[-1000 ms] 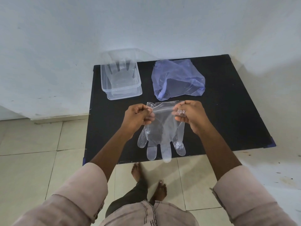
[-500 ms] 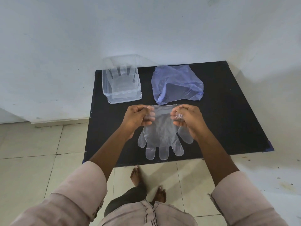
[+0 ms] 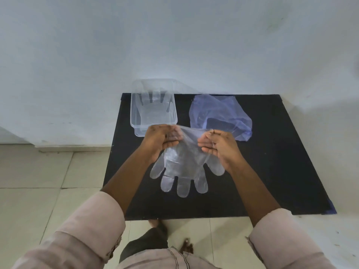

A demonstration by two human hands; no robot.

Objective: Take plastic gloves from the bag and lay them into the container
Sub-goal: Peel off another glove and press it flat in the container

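Nearest the camera, two pale pink sleeves (image 3: 91, 228) are seen at the bottom edge, with bare forearms reaching forward over a black table (image 3: 272, 171) that stands on a tiled floor (image 3: 29, 191).

A clear plastic glove (image 3: 182, 166) is held above the table's near half. Its long axis runs near to far: the cuff is at the far end, at the hands, and the fingers point toward the near edge of the table, with the thumb spread out to one side. More than one layer may be present; this cannot be told through the clear film.

The cuff is pinched at its left corner by the left hand (image 3: 161, 140), whose fingers are curled closed over the film. The right corner is gripped by the right hand (image 3: 219, 146), thumb pressed against fingertips. The cuff edge is stretched between the two hands, and the rest of the glove hangs down from the grip, below and nearer than both hands.

Farther off, a transparent container (image 3: 136, 113) sits at the far left of the table, just beyond the left hand, with a clear glove (image 3: 155, 105) lying inside it, its fingers pointing away toward the wall (image 3: 174, 35). At the far right, a crumpled bluish plastic bag (image 3: 219, 115) lies on the table, well apart from the container.
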